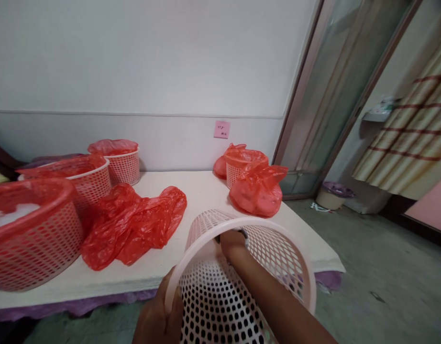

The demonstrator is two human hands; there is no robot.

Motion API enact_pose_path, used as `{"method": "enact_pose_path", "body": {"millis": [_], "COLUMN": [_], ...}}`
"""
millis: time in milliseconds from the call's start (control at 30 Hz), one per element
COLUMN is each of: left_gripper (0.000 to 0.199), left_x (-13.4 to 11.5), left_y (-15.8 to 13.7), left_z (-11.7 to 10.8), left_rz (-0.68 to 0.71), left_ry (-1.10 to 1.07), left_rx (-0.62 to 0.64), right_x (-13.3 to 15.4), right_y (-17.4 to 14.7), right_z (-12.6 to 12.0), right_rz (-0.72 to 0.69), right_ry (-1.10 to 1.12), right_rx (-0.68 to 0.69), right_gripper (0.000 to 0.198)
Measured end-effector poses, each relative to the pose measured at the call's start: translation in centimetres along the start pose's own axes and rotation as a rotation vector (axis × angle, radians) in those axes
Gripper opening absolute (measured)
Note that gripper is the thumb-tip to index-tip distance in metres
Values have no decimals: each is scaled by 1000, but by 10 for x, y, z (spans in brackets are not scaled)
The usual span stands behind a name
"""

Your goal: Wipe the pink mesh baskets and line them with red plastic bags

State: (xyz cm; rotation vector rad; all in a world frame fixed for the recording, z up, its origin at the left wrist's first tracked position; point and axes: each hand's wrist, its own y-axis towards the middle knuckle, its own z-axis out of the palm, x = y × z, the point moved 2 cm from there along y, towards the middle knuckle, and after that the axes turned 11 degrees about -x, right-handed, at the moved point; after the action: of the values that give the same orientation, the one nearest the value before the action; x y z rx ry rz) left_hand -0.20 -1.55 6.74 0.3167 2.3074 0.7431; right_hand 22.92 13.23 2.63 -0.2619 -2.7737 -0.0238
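Note:
A pale pink perforated plastic basket (220, 270) is tilted in front of me, its mouth toward me. My left hand (162, 308) is closed around the left side of its rim, thumb on the inside. My right hand (232, 241) reaches deep into the basket, near its far end. The fingers there are hidden, and a small dark and grey item beside the hand is too unclear to name. Beyond the basket, to the left, a crumpled red plastic bag (134, 222) lies on the white-covered surface (195, 191).
Baskets lined with red bags stand at left: a large one (34, 248), a middle one (94, 184) and a smaller one (125, 167). At right are a tied red bag (256, 193) and a lined basket (233, 172). A bin (330, 198) stands on the floor.

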Motion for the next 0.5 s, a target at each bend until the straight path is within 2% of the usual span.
{"method": "enact_pose_path", "body": {"millis": [100, 200, 300, 433, 500], "left_gripper": [37, 38, 41, 36, 36], "left_x": [-4, -9, -8, -4, -4], "left_y": [2, 2, 0, -4, -4], "left_z": [-1, -1, 0, 3, 3], "left_rz": [-39, -58, -69, -100, -137], "left_ry": [-63, -131, -148, -135, -134], "left_rx": [26, 27, -5, 29, 39], "right_x": [2, 12, 24, 35, 39], "right_y": [-13, -26, -23, 2, 9], "right_z": [10, 24, 28, 17, 13], "right_rz": [-56, -128, -184, -137, -133], "right_ry": [5, 83, 213, 290, 288], "right_rx": [122, 157, 64, -166, -229], "right_gripper": [15, 14, 17, 27, 28]}}
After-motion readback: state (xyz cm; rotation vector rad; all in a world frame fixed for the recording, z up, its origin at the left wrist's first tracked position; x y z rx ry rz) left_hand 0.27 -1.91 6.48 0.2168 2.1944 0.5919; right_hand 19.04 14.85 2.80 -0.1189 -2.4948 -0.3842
